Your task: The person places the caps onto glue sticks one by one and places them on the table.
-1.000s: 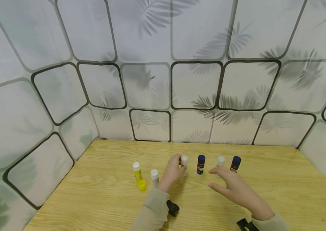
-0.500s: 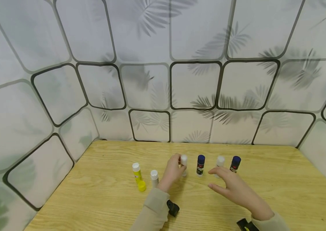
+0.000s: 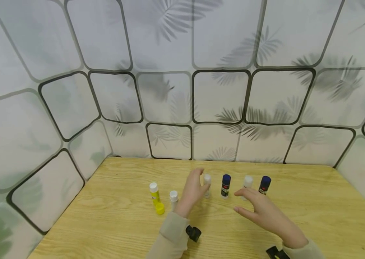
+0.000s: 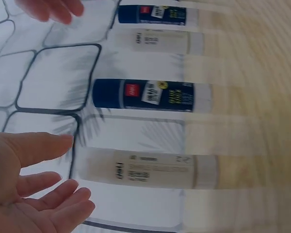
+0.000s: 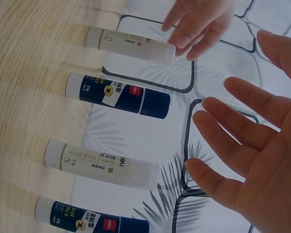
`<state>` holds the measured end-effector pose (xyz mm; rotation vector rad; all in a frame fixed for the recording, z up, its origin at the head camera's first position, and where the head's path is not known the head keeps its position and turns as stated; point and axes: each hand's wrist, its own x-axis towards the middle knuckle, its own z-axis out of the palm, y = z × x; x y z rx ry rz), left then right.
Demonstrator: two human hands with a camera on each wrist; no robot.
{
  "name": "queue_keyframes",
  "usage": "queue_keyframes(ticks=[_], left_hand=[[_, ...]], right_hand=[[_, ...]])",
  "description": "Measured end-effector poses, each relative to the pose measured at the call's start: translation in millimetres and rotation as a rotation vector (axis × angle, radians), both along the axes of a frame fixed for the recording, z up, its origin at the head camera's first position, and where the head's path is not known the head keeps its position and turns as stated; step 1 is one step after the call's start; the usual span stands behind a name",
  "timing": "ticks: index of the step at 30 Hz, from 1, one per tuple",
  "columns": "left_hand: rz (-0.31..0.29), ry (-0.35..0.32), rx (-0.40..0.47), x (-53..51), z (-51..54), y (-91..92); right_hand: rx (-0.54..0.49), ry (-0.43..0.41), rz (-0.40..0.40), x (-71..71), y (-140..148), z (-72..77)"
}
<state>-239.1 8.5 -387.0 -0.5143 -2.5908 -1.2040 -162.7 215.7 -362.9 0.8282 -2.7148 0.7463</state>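
My left hand (image 3: pixel 193 193) is beside a white glue stick (image 3: pixel 207 179), its thumb and fingers spread apart. In the left wrist view, a gap shows between the left fingers (image 4: pixel 72 191) and that upright stick (image 4: pixel 150 170). A blue glue stick (image 3: pixel 226 186) stands to its right, then a second white one (image 3: pixel 248 180) and a second blue one (image 3: pixel 265 184). My right hand (image 3: pixel 264 213) hovers in front of these last two and partly hides them. Its fingers (image 5: pixel 237 141) are relaxed and hold nothing in the right wrist view.
On the left of the wooden table (image 3: pixel 111 216) stand a yellow glue stick (image 3: pixel 154 194) with a white cap, a yellow round-topped piece (image 3: pixel 160 208) and another white-capped stick (image 3: pixel 174 196), partly behind the left wrist. A patterned curtain (image 3: pixel 169 90) rises behind the table.
My left fingers have let go of the white glue stick and opened away from it; it stays upright in place. The right hand has not visibly moved.
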Motion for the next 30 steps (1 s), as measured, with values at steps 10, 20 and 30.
queue_keyframes(ticks=[10, 20, 30], left_hand=[[-0.064, 0.056, -0.035, 23.3, 26.4, -1.5], [-0.07, 0.135, -0.097, 45.1, 33.0, -14.7], [-0.039, 0.222, -0.162, 55.8, 29.7, -39.5]], right_hand=[[-0.016, 0.054, 0.008, 0.4, 1, 0.5], [-0.022, 0.074, 0.021, -0.4, 2, -2.6], [-0.012, 0.051, 0.02, 0.2, 2, -2.8]])
